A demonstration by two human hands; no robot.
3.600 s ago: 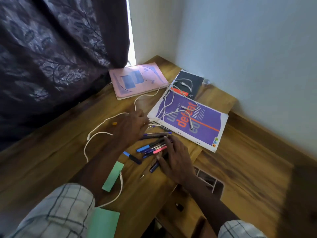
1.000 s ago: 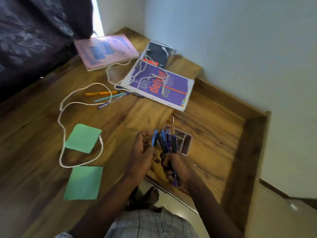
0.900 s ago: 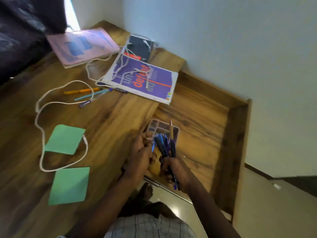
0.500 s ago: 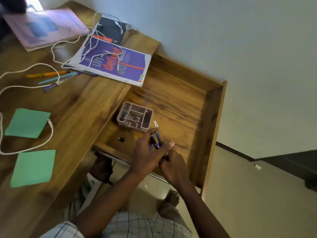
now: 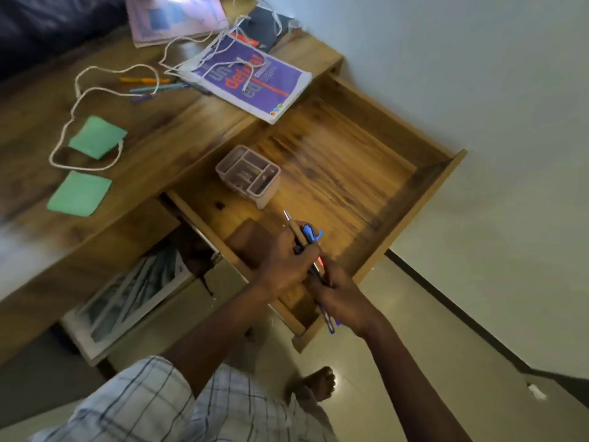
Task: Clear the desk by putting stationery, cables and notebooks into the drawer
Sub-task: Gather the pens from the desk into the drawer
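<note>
Pens [image 5: 306, 239], bunched in the grip of your left hand [image 5: 282, 266] and right hand [image 5: 342, 296], hung over the open drawer's [image 5: 424, 199] near corner, unreleased, while loose pens [image 5: 153, 87], a white cable [image 5: 76, 103], sticky notes [image 5: 95, 137] and notebooks [image 5: 255, 81] lay on the desk [image 5: 178, 129].

Brown wood with dark grain on the desk [image 5: 178, 129]; paler honey wood, dark-streaked, in the drawer [image 5: 334, 161]. Pale pinkish grey for the tray [image 5: 247, 173]. Mint green on both notes [image 5: 95, 137]. White for the cable [image 5: 73, 113]. Purple with orange-red lettering, an orange stripe and white edges on the book [image 5: 255, 81]. Pink with blue patches on the notebook [image 5: 175, 17]; black with a red strip on the pad [image 5: 264, 30]. An orange pen [image 5: 143, 80], a teal pen [image 5: 159, 88], a purple pen [image 5: 141, 97]. Blue, pink and dark barrels in the pen bunch [image 5: 307, 234]. White with dark checks on the shirt [image 5: 159, 403]. Pale blue-grey wall [image 5: 446, 59], cream floor [image 5: 446, 314].
</note>
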